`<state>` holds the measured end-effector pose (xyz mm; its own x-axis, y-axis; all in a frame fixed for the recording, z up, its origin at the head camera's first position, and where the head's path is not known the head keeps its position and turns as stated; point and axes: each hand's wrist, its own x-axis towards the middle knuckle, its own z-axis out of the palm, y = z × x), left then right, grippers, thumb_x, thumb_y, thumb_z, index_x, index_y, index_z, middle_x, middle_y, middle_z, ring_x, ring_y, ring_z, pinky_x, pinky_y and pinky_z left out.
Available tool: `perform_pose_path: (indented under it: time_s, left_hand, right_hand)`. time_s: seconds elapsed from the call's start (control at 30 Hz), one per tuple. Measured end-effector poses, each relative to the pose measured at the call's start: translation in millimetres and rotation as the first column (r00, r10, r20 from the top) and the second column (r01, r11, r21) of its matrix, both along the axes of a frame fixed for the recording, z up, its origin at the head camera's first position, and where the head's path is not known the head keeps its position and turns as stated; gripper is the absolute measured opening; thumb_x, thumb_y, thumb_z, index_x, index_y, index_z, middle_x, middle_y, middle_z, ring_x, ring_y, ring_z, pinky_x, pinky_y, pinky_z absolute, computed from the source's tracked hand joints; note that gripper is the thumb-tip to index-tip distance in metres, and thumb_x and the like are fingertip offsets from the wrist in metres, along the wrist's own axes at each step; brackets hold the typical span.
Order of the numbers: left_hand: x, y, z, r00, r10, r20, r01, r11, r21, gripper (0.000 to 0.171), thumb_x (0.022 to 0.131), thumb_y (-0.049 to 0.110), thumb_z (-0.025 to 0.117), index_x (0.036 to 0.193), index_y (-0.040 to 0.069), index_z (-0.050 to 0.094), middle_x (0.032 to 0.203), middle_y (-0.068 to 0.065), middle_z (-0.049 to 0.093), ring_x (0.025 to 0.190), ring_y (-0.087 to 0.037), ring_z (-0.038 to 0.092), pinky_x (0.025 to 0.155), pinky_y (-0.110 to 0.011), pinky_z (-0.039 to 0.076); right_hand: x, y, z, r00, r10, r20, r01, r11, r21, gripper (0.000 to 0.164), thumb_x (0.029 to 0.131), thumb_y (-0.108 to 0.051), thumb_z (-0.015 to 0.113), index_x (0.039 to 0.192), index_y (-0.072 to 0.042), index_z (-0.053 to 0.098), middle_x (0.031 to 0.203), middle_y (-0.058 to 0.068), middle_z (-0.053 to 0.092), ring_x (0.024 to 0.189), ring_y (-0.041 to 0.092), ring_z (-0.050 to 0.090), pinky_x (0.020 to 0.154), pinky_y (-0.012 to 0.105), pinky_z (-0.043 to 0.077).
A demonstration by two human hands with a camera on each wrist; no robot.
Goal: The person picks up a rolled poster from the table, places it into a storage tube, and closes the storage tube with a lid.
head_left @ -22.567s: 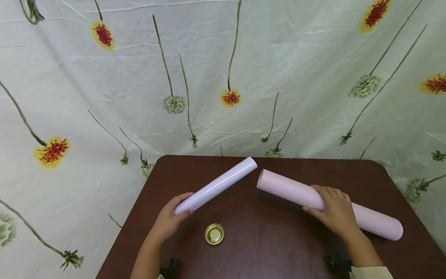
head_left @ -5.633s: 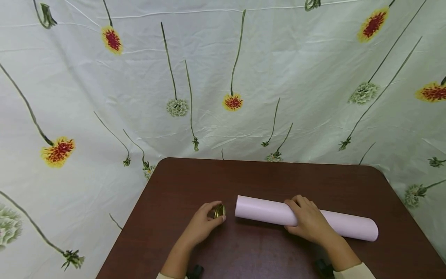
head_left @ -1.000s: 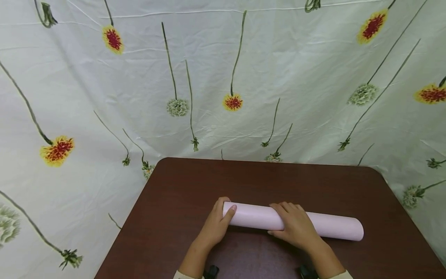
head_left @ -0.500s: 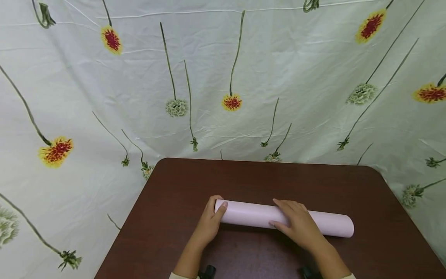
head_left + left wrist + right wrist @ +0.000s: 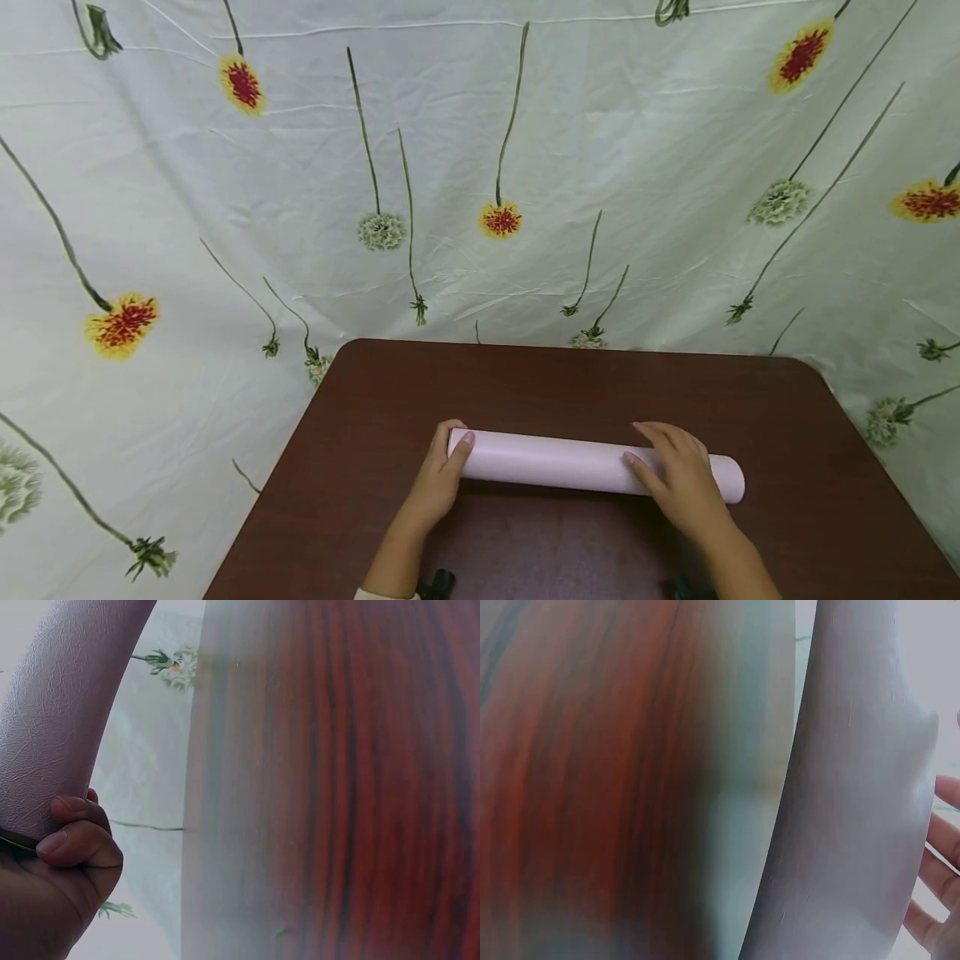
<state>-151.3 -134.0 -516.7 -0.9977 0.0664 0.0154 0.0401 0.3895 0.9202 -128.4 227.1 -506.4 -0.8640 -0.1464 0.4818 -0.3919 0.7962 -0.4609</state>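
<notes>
A pale pink tube (image 5: 551, 461) is held level just above the table, running left to right. My left hand (image 5: 433, 479) grips its left end, thumb in front and fingers behind. In the left wrist view, a thin strip of the gold lid's rim (image 5: 16, 841) shows at the tube's end, against my palm; the rest of the lid is hidden. My right hand (image 5: 686, 483) is around the tube near its right end, loosely spread, thumb on the near side. In the right wrist view its fingers (image 5: 946, 840) lie fairly straight along the tube's far side, with gaps between them.
The dark brown table (image 5: 570, 379) has rounded back corners. A pale curtain (image 5: 300, 167) printed with flowers hangs behind and to the left of it. The white tube seen earlier is out of sight.
Earlier my left hand held a white tube, then the gold lid, which it brought to the pink tube's left end. Lately the tube shifts left while my right hand slides toward its right end.
</notes>
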Motion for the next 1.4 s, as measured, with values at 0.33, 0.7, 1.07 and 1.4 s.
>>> perform_pose_path:
  time_s: [0.33,0.7,1.07,1.4]
  left_hand:
    - [-3.0,-10.0,-1.0,0.999,0.047,0.02,-0.048,0.999,0.024,0.039,0.106,0.047,0.043,0.132,0.017,0.044,0.113,-0.013,0.054,0.094,-0.021,0.055,0.083,-0.035,0.043]
    - [-4.0,-20.3,2.2,0.996,0.072,0.05,-0.074,0.997,0.03,0.04,0.106,0.051,0.042,0.132,0.021,0.045,0.112,-0.014,0.057,0.095,-0.023,0.056,0.083,-0.035,0.042]
    - [-5.4,-26.2,1.8,0.993,0.111,0.038,-0.113,0.991,0.07,0.043,0.105,0.045,0.049,0.134,0.014,0.043,0.118,-0.018,0.058,0.095,-0.023,0.057,0.082,-0.033,0.043]
    - [-8.2,-22.3,3.9,0.96,0.27,0.075,-0.279,0.949,0.15,0.063,0.099,0.048,0.06,0.137,0.007,0.032,0.128,-0.019,0.054,0.08,-0.018,0.055,0.06,-0.027,0.05]
  right_hand:
    - [4.5,20.1,0.4,0.979,-0.204,-0.02,0.201,0.975,-0.095,0.055,0.092,-0.022,0.074,0.138,0.001,0.055,0.137,0.027,0.05,0.125,0.051,0.042,0.103,0.073,0.023]
    - [4.6,35.7,4.1,0.901,-0.377,0.216,0.413,0.897,-0.159,0.075,0.094,-0.036,0.071,0.151,0.001,0.038,0.149,0.031,0.037,0.134,0.055,0.039,0.106,0.071,0.03]
    - [10.0,41.3,1.1,0.79,-0.309,0.529,0.469,0.861,-0.198,0.088,0.098,-0.059,0.054,0.15,0.008,0.031,0.148,0.034,0.042,0.136,0.051,0.041,0.106,0.065,0.036]
    - [11.8,35.6,-3.4,0.768,-0.218,0.603,0.492,0.803,-0.336,0.086,0.096,-0.059,0.058,0.154,-0.002,0.03,0.147,0.026,0.048,0.131,0.037,0.05,0.096,0.037,0.045]
